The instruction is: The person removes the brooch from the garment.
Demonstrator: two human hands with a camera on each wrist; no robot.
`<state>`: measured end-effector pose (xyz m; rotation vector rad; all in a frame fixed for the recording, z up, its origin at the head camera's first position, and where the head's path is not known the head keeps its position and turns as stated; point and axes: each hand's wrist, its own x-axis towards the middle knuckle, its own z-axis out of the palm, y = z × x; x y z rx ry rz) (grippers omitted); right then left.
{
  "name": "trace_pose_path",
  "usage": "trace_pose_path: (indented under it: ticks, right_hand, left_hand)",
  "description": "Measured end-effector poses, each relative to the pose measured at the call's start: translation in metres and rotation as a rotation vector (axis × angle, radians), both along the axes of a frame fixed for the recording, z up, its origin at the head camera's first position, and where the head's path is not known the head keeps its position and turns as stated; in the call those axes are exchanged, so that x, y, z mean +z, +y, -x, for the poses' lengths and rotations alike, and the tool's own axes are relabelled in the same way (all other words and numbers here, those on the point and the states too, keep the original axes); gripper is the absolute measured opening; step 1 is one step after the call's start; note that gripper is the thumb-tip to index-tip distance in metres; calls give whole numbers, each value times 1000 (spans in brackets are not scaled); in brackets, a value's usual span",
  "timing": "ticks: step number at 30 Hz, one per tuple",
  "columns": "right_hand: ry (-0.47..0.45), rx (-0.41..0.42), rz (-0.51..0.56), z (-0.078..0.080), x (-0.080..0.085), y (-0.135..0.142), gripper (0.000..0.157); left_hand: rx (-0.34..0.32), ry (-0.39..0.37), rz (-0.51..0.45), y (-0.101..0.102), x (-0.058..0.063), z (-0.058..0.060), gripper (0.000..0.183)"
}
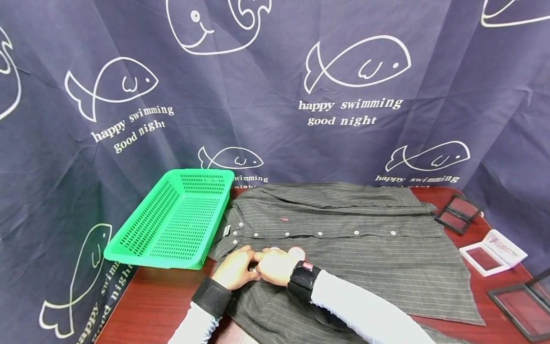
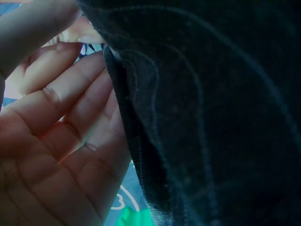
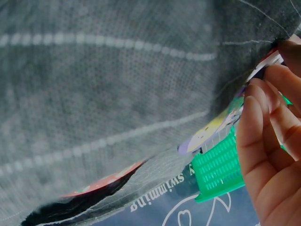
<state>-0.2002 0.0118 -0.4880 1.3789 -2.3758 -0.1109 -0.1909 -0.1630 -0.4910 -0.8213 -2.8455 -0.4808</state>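
Observation:
A dark grey pinstriped button shirt [image 1: 343, 258] lies spread on the table. Both hands meet at its front, just below the collar. My left hand [image 1: 235, 270] grips the cloth, its fingers bent at the fabric edge [image 2: 136, 141] in the left wrist view. Close against it, my right hand [image 1: 277, 268] pinches at the cloth, where a round badge with a red and white edge [image 3: 269, 62] shows by the fingertips; the fingers hide most of it. A yellow and purple badge [image 3: 207, 132] and a red one [image 3: 108, 181] sit along the shirt front.
A green plastic basket [image 1: 199, 262] stands at the left beside the collar. Along the right side are an open black case [image 1: 459, 213], an open white case [image 1: 485, 258] and another black case [image 1: 522, 306]. A dark blue printed curtain [image 1: 275, 95] hangs behind the table.

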Motion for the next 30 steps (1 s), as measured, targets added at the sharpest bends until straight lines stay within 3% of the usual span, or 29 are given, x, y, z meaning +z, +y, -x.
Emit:
trace_pose_path:
  ticks: [8,18,30]
  right_hand:
    - [-8,-10,-6,-2,1,1,10]
    - [-90,30,79,-4,8,7,8]
    - [-149,-1,111,-6,8,7,9]
  left_hand:
    - [-2,-10,2,0,-1,0,30]
    - [-5,-9,-1,0,2,-1,31]
    - [-1,-22,-10,-1,2,0,29]
